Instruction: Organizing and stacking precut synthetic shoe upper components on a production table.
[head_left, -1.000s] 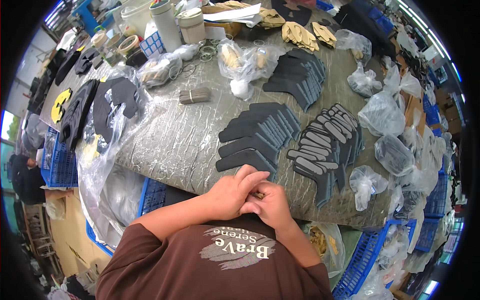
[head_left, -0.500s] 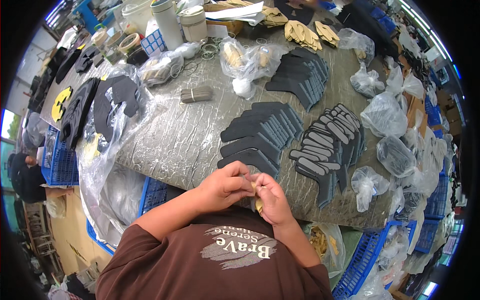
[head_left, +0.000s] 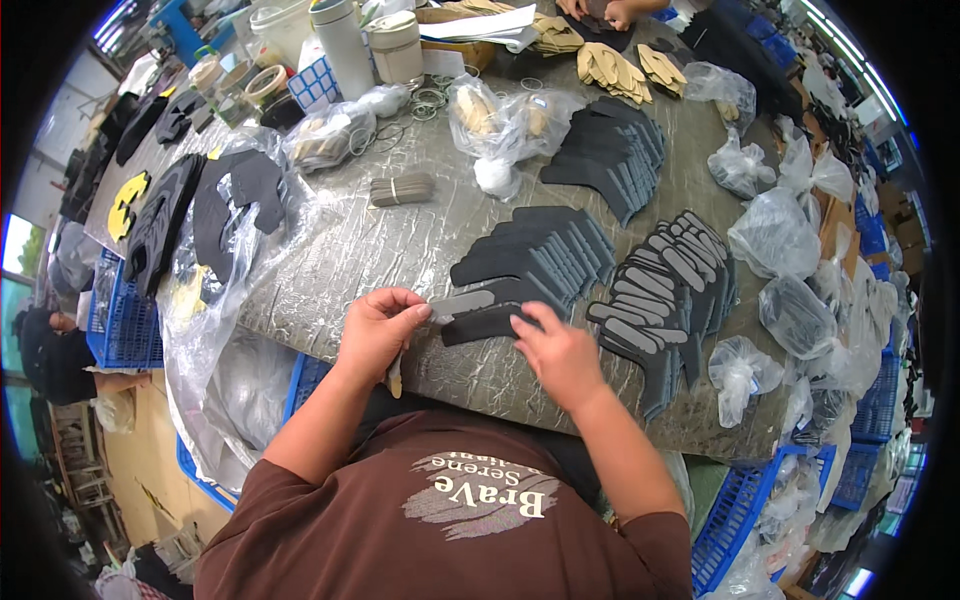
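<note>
Left hand (head_left: 378, 325): fingers pinched on one end of a grey strip (head_left: 462, 303), held just above the table (head_left: 400, 240).
Right hand (head_left: 560, 352): fingers spread, tips pressing the nearest dark foam piece (head_left: 482, 325); grasping nothing.
Grey strip: runs from the left fingertips toward the right hand, over the dark piece.
Fanned dark stack (head_left: 535, 255): just beyond both hands.
Strip-topped pieces (head_left: 665, 290): right of the right hand.
Plastic sheet (head_left: 215, 300): left of the left hand.
</note>
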